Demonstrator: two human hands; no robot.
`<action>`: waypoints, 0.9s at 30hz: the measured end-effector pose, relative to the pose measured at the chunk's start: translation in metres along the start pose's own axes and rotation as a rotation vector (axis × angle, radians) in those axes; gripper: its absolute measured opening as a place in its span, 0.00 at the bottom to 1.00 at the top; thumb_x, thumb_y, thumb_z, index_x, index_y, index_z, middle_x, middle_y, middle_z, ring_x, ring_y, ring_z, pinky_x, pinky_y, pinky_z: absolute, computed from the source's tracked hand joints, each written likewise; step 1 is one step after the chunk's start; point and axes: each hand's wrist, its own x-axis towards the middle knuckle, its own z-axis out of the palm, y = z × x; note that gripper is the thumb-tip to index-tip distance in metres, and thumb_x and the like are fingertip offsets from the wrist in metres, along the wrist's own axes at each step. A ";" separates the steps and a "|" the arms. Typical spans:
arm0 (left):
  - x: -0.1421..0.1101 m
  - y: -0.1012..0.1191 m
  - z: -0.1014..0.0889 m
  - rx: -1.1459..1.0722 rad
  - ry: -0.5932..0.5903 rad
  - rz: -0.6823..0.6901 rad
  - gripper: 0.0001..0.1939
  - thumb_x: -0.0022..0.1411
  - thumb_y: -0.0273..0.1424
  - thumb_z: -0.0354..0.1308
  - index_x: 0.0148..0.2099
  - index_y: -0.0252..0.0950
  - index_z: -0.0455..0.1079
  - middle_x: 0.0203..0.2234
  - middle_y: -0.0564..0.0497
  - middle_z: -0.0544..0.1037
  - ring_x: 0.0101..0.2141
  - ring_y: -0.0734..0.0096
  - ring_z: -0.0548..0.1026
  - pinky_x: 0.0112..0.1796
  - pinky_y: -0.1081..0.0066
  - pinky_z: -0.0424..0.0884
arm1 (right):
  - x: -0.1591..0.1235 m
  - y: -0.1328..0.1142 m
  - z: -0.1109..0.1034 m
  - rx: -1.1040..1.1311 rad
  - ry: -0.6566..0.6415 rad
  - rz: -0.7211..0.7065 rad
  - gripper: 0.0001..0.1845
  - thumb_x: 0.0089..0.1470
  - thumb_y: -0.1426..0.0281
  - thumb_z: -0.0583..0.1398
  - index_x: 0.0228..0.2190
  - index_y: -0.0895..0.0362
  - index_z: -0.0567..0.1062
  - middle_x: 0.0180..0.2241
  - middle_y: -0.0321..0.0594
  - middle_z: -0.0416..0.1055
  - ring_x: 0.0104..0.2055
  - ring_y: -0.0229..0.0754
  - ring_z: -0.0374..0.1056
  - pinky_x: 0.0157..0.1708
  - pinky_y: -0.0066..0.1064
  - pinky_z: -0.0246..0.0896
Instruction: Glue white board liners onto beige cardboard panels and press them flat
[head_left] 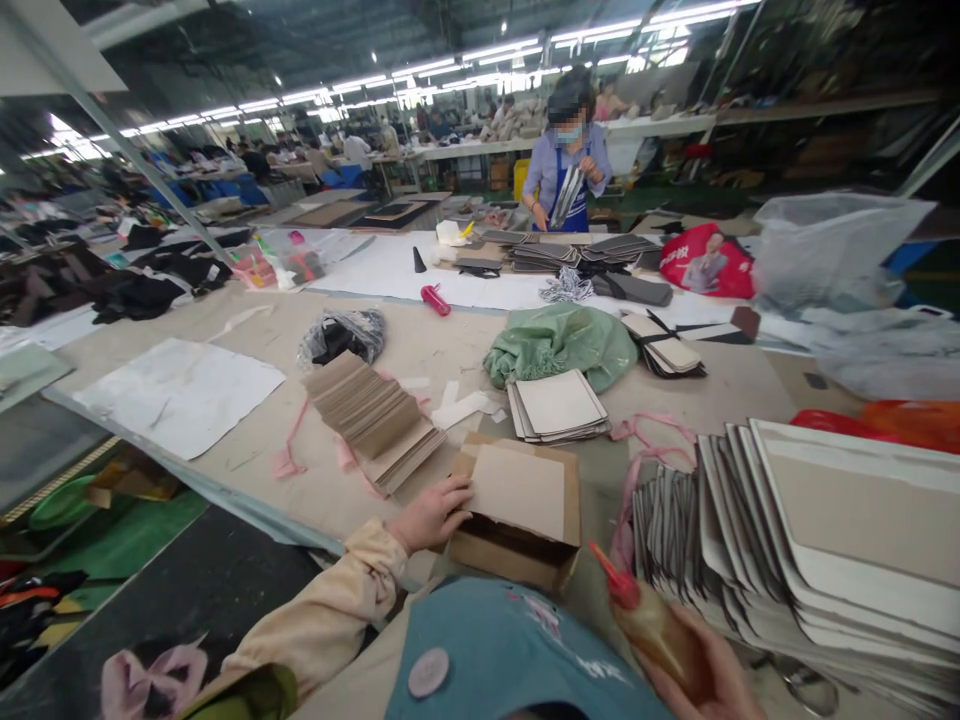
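Observation:
A beige rectangular panel [519, 490] lies on top of a brown cardboard box [514, 557] that stands in front of me. My left hand [431, 515] rests at the left edge of the panel and box, its fingers stretched out flat. To the right of the box, my right hand [709, 665] is wrapped round a squeeze bottle [660, 635] with brownish contents and a red pointed nozzle. The bottle is tilted, its tip up and to the left, apart from the panel. Left of the box lies a fanned stack of brown cardboard pieces [375, 415].
Stacked grey-white panels [847, 540] fill the right side. Behind the box are more beige panels [562, 405] and a green bag [562, 345]. Scissors [806, 688] lie at the lower right. Across the table [247, 420], a co-worker [570, 160] holds grey strips.

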 end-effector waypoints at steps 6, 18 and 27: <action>-0.015 -0.015 0.007 -0.060 0.114 0.026 0.13 0.63 0.27 0.50 0.49 0.36 0.68 0.51 0.42 0.70 0.54 0.64 0.67 0.53 0.60 0.67 | 0.059 -0.077 0.034 -0.078 -0.115 -0.234 0.21 0.52 0.61 0.58 0.48 0.51 0.65 0.46 0.44 0.66 0.49 0.49 0.65 0.47 0.42 0.64; -0.004 -0.027 0.003 -0.023 0.063 0.101 0.13 0.62 0.24 0.48 0.46 0.38 0.71 0.47 0.45 0.72 0.48 0.65 0.68 0.51 0.63 0.65 | 0.105 -0.125 0.061 -0.201 -0.407 -0.383 0.20 0.53 0.66 0.58 0.48 0.53 0.64 0.41 0.44 0.66 0.42 0.46 0.66 0.42 0.36 0.65; -0.002 -0.028 0.004 -0.072 0.080 0.077 0.13 0.62 0.25 0.48 0.45 0.38 0.71 0.47 0.46 0.72 0.47 0.65 0.67 0.50 0.63 0.65 | 0.120 -0.138 0.067 -0.280 -0.522 -0.308 0.20 0.53 0.66 0.58 0.48 0.53 0.65 0.41 0.43 0.67 0.42 0.45 0.66 0.44 0.36 0.63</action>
